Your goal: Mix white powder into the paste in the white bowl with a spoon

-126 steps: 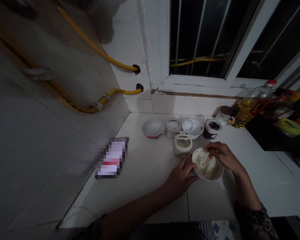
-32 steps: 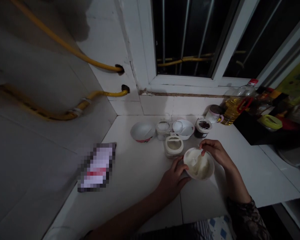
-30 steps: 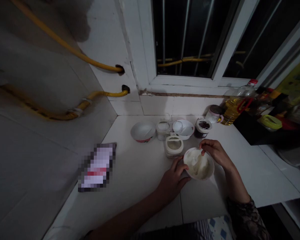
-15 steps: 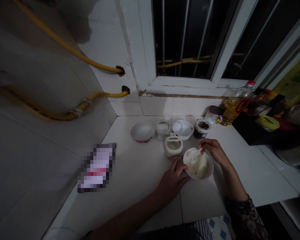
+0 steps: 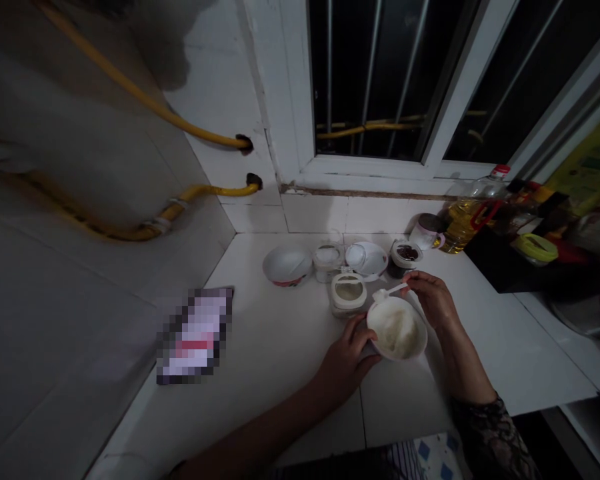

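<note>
My left hand (image 5: 350, 350) grips the near-left rim of a white bowl (image 5: 397, 328), which holds a pale, powdery-looking substance. Between the fingertips of my right hand (image 5: 430, 293) is the handle of a small white spoon (image 5: 387, 292). The spoon's head is above the bowl's far rim. Just behind the bowl stands an open clear jar (image 5: 349, 293) with a white rim and pale contents. Further back are a jar of white contents (image 5: 327, 261), a white bowl (image 5: 373, 259) with a round lid or small dish at its left, and a jar of dark red contents (image 5: 405, 257).
A grey-white bowl (image 5: 287, 265) stands at the back left. A lidded mug (image 5: 427, 231) and an oil bottle (image 5: 463, 217) are by the window wall, beside a black box (image 5: 505, 263) with bottles. A blurred-out packet (image 5: 195, 337) lies left on the white tiled counter (image 5: 275, 340).
My right hand has lifted the spoon out of the bowl's contents to above the far rim. The left hand and the bowl stay in place.
</note>
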Demonstrator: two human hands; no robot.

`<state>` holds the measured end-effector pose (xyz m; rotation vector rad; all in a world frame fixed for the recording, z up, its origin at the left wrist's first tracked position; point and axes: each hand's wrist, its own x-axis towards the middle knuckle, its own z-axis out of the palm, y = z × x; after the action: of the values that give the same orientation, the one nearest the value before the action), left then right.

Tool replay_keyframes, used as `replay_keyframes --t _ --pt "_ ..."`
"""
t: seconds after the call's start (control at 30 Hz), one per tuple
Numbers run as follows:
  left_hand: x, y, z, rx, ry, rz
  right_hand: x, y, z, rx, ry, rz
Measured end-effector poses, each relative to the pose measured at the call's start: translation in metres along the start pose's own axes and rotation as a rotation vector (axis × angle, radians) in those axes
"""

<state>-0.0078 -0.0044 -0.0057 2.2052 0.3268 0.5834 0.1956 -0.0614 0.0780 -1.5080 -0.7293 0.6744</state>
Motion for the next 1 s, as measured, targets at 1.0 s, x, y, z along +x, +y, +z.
replay_keyframes --t 1.0 --pt "-0.001 -0.001 0.0 0.009 0.028 0.007 -0.017 -0.001 0.006 -0.616 -0.46 -0.273"
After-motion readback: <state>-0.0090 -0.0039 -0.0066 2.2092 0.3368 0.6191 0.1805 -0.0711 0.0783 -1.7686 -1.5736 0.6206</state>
